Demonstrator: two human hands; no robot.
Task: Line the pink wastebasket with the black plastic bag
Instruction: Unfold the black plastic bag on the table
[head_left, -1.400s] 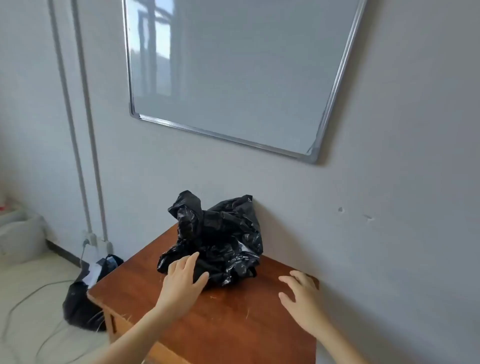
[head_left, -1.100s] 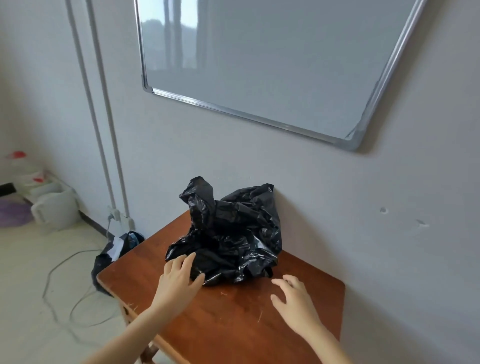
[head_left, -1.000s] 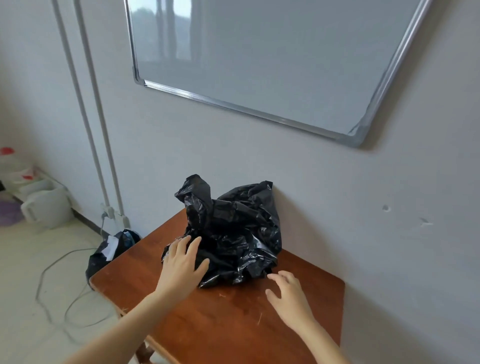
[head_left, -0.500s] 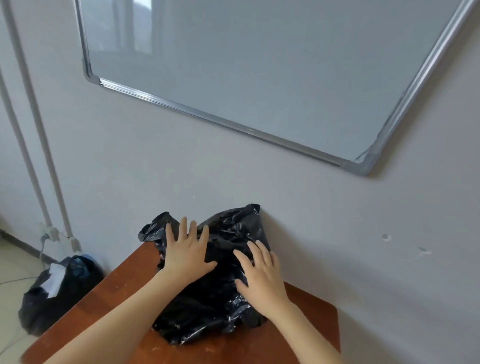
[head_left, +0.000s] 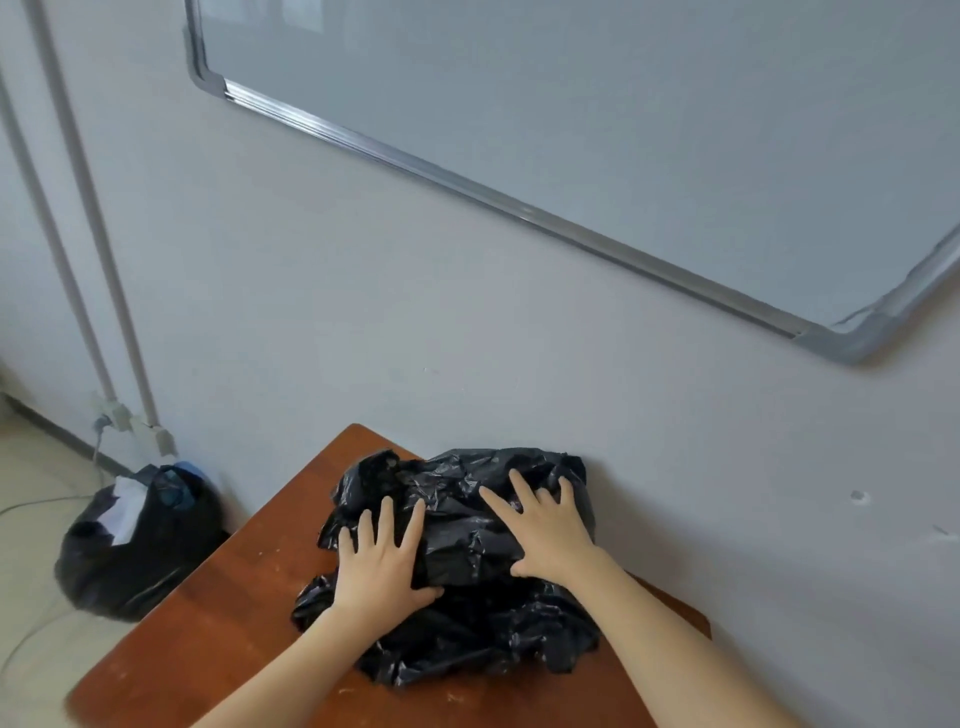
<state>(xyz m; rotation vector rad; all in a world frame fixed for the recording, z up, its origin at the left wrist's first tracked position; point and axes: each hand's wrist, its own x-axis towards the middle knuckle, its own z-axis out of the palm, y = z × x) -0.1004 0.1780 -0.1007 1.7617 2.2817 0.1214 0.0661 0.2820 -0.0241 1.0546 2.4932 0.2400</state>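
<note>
A crumpled black plastic bag (head_left: 467, 618) lies on a brown wooden table (head_left: 223, 618), pushed close to the grey wall. My left hand (head_left: 382, 564) rests flat on the bag's left side, fingers spread. On the right side my right hand (head_left: 545, 530) also lies flat on it, fingers apart. Neither hand has the plastic pinched. No pink wastebasket is in view.
A full black rubbish bag (head_left: 135, 540) with white paper in its mouth sits on the floor left of the table. Two vertical pipes (head_left: 98, 249) run down the wall above it. A framed whiteboard (head_left: 623, 130) hangs on the wall over the table.
Both hands have moved from the table top onto the bag. The bag now looks pressed flatter. The camera has come closer and tilted down.
</note>
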